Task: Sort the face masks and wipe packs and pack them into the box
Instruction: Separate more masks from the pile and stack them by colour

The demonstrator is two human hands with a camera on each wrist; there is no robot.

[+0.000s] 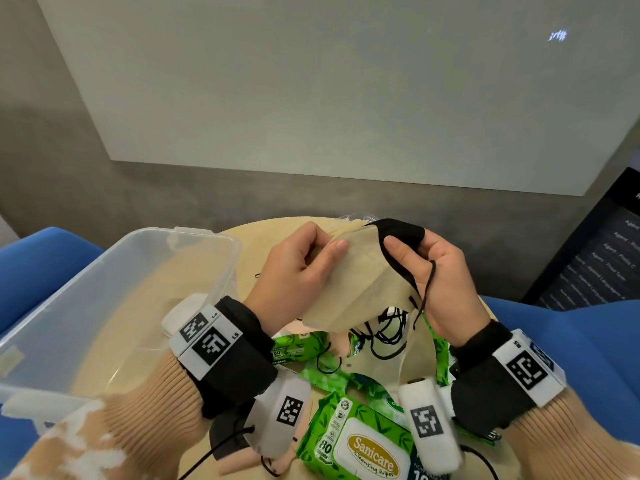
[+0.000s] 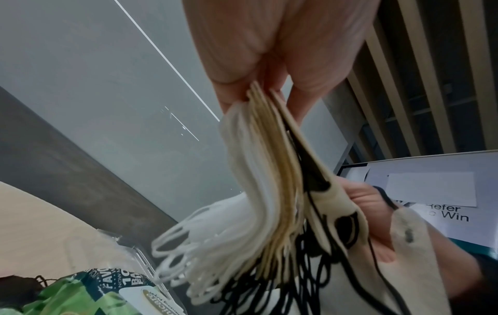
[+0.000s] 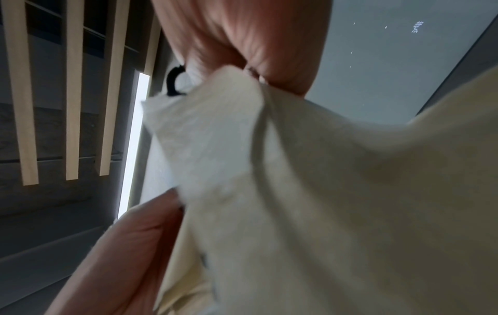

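My left hand (image 1: 304,268) grips a stack of face masks (image 1: 360,282) above the round table, beige ones on top. The left wrist view shows the stack edge-on (image 2: 269,191), with white masks, beige masks and dangling white and black ear loops. My right hand (image 1: 426,271) pinches a black mask (image 1: 398,233) against the stack's upper right corner, with a black ear loop hanging over its palm. In the right wrist view a beige mask (image 3: 323,191) fills the frame under the fingers. Green wipe packs (image 1: 363,441) lie on the table below my hands. The clear plastic box (image 1: 114,289) stands at the left, nothing visible inside.
More masks, beige and pink, lie among the wipe packs, with loose black ear loops (image 1: 384,327). A black mask (image 1: 225,434) lies under my left wrist. Blue seats (image 1: 571,341) flank the round wooden table (image 1: 249,251). A grey wall stands behind.
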